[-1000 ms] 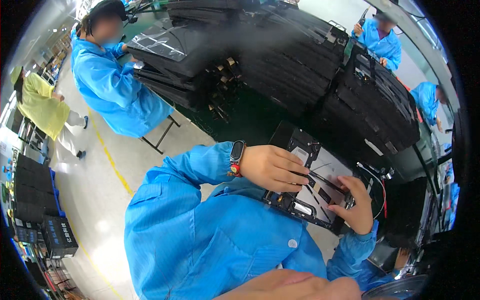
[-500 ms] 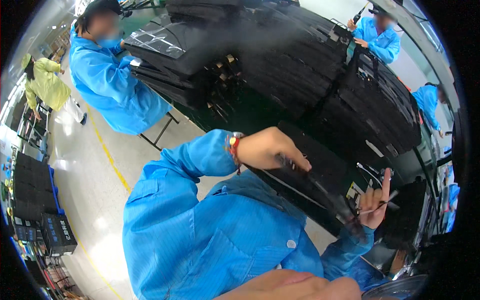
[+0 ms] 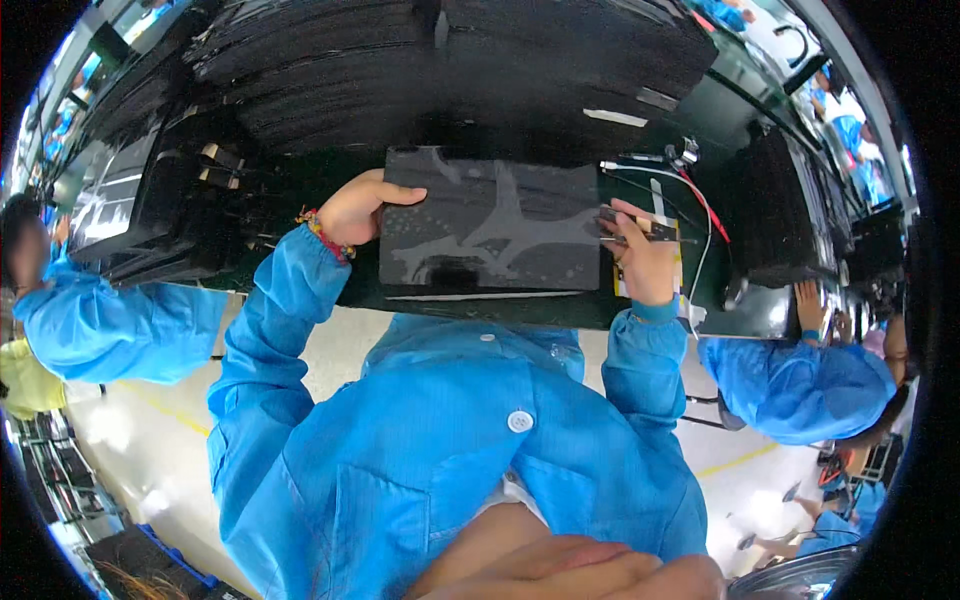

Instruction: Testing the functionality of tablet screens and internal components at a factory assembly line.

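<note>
A dark, flat rectangular panel (image 3: 490, 225) with patchy grey marks on its face lies in front of me at the near side of the table. My left hand (image 3: 362, 208) grips its left edge, thumb on top and the other fingers mostly hidden at the side. At the panel's right edge, my right hand (image 3: 645, 258) is closed around a slim dark tool (image 3: 655, 232) with a thin pointed end, possibly tweezers. The right fingertips reach the panel's edge; whether they press on it I cannot tell.
Long rows of stacked black panels (image 3: 330, 85) fill the table's far side. A white cable (image 3: 712, 200) and a red-and-black pen-like item (image 3: 705, 205) lie right of my right hand. Co-workers in blue sit left (image 3: 120, 325) and right (image 3: 800, 385).
My view has turned and levelled over the panel. The left hand, raised above the table before, now holds the panel's left edge. The right hand has come to its right edge, tool still held.
</note>
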{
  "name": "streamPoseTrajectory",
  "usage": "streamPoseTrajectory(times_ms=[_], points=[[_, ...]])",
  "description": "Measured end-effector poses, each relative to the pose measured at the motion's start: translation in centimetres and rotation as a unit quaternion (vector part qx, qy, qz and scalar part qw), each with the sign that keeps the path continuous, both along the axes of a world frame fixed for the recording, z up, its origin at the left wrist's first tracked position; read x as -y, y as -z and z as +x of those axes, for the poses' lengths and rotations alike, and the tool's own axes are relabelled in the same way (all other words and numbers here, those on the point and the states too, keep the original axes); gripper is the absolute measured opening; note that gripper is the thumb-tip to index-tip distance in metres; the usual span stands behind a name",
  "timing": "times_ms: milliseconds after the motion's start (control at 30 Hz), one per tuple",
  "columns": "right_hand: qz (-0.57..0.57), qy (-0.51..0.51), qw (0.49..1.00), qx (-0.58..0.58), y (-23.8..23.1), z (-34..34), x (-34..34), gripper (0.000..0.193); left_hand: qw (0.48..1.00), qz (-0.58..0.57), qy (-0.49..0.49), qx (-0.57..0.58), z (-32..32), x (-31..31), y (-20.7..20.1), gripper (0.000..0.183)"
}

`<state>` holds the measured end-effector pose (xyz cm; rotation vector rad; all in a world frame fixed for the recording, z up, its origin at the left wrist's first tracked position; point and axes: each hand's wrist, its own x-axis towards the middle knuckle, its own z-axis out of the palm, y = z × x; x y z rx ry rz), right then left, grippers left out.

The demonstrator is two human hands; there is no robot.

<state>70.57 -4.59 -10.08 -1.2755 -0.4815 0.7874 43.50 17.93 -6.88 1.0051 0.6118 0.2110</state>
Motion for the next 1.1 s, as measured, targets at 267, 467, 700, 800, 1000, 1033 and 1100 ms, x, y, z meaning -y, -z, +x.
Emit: streamPoseTrajectory(times_ms=[267,467,700,800,1000,1033,1100], points=[[-0.079,-0.027,0.989,0.125,0.3,-0.1,0.1,0.025,0.988,0.120,0.073,-0.063,-0.2,-2.1,4.5,0.038],[-0.095,-0.047,0.982,0.156,1.3,0.4,0.3,0.027,0.757,0.556,0.130,-0.319,-0.3,-1.6,1.0,0.061],[-0.102,-0.096,0.974,0.178,0.3,0.7,0.0,0.042,0.771,0.615,-0.082,-0.145,-6.5,2.6,-3.6,0.031],[-0.095,-0.047,0.941,0.321,-1.0,0.7,1.1,0.057,0.746,0.641,-0.181,0.027,-12.2,4.1,-6.1,0.015],[-0.073,0.071,0.809,0.579,-7.5,-3.9,0.0,0.056,0.429,0.551,-0.712,0.077,-26.5,1.3,-6.7,0.026],[-0.018,0.048,0.798,0.600,-8.4,-4.8,-1.0,0.057,0.349,0.579,-0.735,0.052,-29.6,0.3,-7.0,0.027],[0.003,-0.032,0.789,0.614,-10.8,-8.6,-3.3,0.058,0.325,0.598,-0.732,-0.039,-34.4,-3.4,-6.5,0.036]])
